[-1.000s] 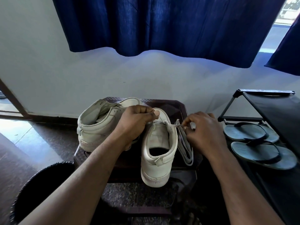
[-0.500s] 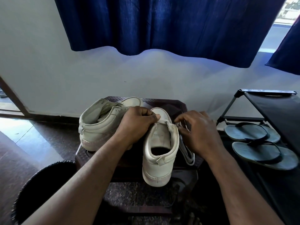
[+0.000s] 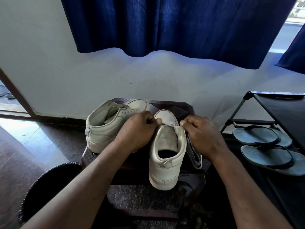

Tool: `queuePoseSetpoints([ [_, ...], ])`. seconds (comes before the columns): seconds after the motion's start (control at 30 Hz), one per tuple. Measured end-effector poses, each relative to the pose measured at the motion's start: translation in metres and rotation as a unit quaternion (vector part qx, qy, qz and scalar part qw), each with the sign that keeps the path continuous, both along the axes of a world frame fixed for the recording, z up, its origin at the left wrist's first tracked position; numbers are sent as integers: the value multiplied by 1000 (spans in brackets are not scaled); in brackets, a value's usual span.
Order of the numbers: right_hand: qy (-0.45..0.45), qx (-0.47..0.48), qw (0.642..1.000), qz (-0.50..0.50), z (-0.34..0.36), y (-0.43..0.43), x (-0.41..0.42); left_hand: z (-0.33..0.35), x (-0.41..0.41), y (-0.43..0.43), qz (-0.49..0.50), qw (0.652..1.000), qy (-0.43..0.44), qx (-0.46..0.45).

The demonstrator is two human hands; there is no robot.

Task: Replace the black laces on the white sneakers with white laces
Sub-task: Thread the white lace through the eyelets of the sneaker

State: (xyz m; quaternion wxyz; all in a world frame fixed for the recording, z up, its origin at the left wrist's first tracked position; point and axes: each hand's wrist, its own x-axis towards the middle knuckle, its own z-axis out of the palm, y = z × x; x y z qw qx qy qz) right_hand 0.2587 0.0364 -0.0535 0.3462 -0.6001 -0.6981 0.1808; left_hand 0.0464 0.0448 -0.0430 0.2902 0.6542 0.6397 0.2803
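**Lacing at the table: both hands on the near sneaker**

- Table (image 3: 188,106): dark, low, set against a pale wall. Both white sneakers sit on it.
- Near sneaker (image 3: 166,164): upright at the table's front middle, heel hanging over the front edge, toe toward the wall. No black lace visible on it.
- Far sneaker (image 3: 105,129): at the table's left side, tipped on its side, eyelets bare, tongue loose.
- Left hand (image 3: 137,131): over the table's middle, fingers clenched, thumb tip against the near sneaker's left eyelet edge, gripping it there.
- Right hand (image 3: 203,134): over the table's right part, fingers curled tight, pinching the lace (image 3: 194,154) at the right eyelet edge. A white strip of it crosses the sneaker's front between the two hands. The rest lies folded in a flat bundle on the table's right side, partly under the palm.
- Bin (image 3: 46,187): black, on the floor left of the table, nearer the camera.
- Rack (image 3: 280,109): black, right of the table, with two grey sandals (image 3: 262,136) on its lower shelf.
- Curtain (image 3: 165,25): dark blue, hanging above the table.
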Motion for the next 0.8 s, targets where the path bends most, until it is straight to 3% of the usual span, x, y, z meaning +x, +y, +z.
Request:
queuePoseSetpoints([
  [0.2,49,-88,995,13,-1,6,-13,1,-6,0,-17,997,-64,-51],
  [0.37,146,-133,980,-17,1,7,-19,4,-5,0,-24,998,-27,-42],
  [0.63,66,-132,987,-68,5,3,-14,8,-8,-2,-16,994,104,17],
  [0.8,86,-108,988,-67,4,0,-16,6,-11,0,-19,997,72,26],
])
